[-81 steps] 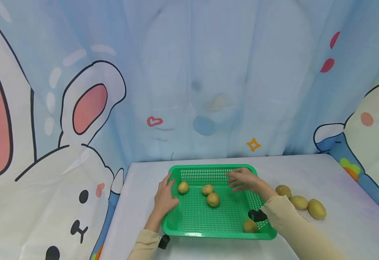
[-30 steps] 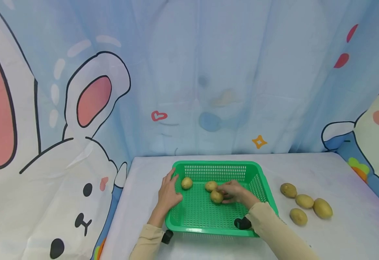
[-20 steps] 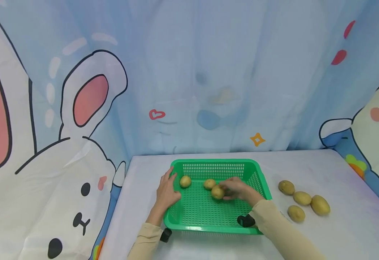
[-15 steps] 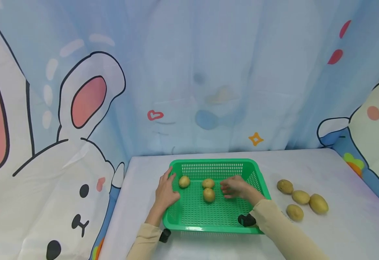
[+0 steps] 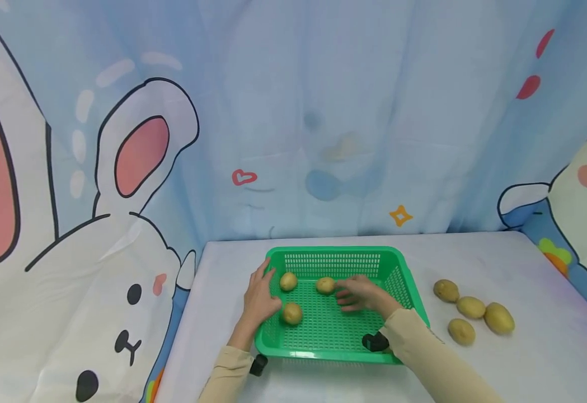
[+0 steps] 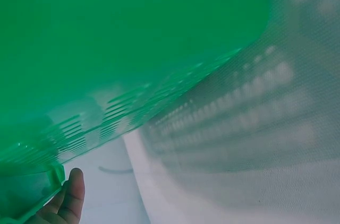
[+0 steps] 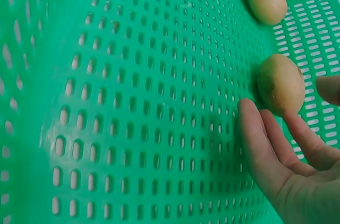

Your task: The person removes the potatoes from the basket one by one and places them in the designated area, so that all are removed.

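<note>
A green plastic basket [image 5: 323,354] with slotted walls stands on the white table. My left hand [image 5: 259,299] grips its left rim; in the left wrist view a fingertip [image 6: 74,192] shows at the rim's edge. Inside lie a potato [image 5: 288,281] near the back left, another potato [image 5: 291,314] below it by the left wall, and a third potato [image 5: 325,285] at the back middle. My right hand [image 5: 361,294] is inside the basket with relaxed, parted fingers, holding nothing. Its fingertips are right at the back middle potato [image 7: 281,84]. My right sleeve covers the basket's front right corner.
Right of the basket, several potatoes [image 5: 471,308] lie on the white table [image 5: 489,263]. A blue curtain [image 5: 348,112] with printed cartoon rabbits hangs behind and at both sides. A black wrist camera [image 5: 375,342] sits on my right wrist over the basket's front rim.
My right hand came down into the basket, took hold of the front middle potato and let it go. That potato moved left to the left wall. My left hand stayed on the rim.
</note>
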The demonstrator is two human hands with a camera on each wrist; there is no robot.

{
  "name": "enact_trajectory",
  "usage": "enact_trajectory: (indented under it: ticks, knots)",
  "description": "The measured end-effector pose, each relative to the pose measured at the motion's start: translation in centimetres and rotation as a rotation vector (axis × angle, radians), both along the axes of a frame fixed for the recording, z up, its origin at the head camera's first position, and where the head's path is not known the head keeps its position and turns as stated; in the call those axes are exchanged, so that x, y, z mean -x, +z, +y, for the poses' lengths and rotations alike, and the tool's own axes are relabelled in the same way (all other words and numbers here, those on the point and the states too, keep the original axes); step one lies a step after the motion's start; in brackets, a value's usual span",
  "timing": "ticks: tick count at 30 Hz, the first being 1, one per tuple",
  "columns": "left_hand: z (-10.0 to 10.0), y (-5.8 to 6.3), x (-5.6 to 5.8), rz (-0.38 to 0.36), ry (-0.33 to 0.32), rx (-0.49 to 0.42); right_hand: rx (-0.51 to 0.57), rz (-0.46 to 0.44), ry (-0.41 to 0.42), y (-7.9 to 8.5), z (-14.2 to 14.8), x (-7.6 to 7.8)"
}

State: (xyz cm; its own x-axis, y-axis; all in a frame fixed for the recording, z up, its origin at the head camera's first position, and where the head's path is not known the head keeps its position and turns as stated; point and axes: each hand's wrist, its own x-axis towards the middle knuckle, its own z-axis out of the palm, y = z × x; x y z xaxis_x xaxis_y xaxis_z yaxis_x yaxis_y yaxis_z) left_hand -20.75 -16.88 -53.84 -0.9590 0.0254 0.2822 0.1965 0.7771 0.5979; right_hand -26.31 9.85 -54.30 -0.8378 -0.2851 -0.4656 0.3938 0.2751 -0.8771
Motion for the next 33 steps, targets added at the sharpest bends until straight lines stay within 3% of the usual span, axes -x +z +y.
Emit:
enact_trajectory:
  ticks: [33]
  knots:
    - [-0.1, 0.0, 0.0, -0.002, -0.003, 0.008, 0.002, 0.017, -0.117, -1.6, -3.6, 1.9]
